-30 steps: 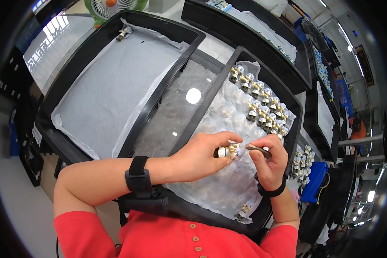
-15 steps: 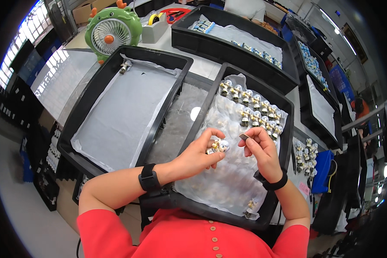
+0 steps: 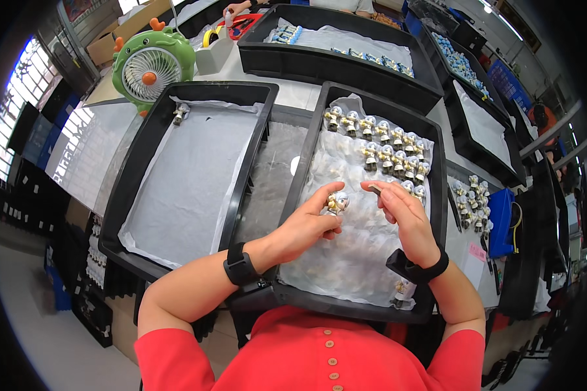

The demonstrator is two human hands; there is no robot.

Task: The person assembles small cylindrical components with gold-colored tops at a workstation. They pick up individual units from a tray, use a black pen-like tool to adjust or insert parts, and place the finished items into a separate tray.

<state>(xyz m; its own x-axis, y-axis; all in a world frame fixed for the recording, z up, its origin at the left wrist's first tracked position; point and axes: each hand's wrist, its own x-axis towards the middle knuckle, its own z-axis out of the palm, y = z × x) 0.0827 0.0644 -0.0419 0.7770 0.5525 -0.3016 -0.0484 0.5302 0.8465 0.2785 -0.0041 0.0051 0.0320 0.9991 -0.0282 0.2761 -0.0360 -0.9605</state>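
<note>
Between the thumb and fingers of my left hand (image 3: 300, 228) is a small white-and-gold figurine (image 3: 337, 203) with a pale head, held roughly upright. Just right of it, my right hand (image 3: 407, 215) pinches a small flat greyish-brown piece (image 3: 374, 189) at its fingertips, apart from the figurine. Both hands are over a black tray (image 3: 441, 189) lined with thin whitish sheeting (image 3: 332, 267). Rows of similar figurines (image 3: 383, 133) stand in its far right part, and a single figurine (image 3: 402, 293) lies in the near right corner.
Left of it, another lined black tray (image 3: 132, 171) has one figurine (image 3: 180, 114) in its far corner. Beyond are a green fan (image 3: 153, 65), a tape dispenser (image 3: 214, 55) and a large tray (image 3: 287, 65) with blue items. More figurines (image 3: 473, 202) and a blue bin (image 3: 501, 221) are right.
My view has shifted a little. The figurine is now more upright in my left hand, and my right fingers have stretched further out around the flat piece. Another person's hand appears at the top.
</note>
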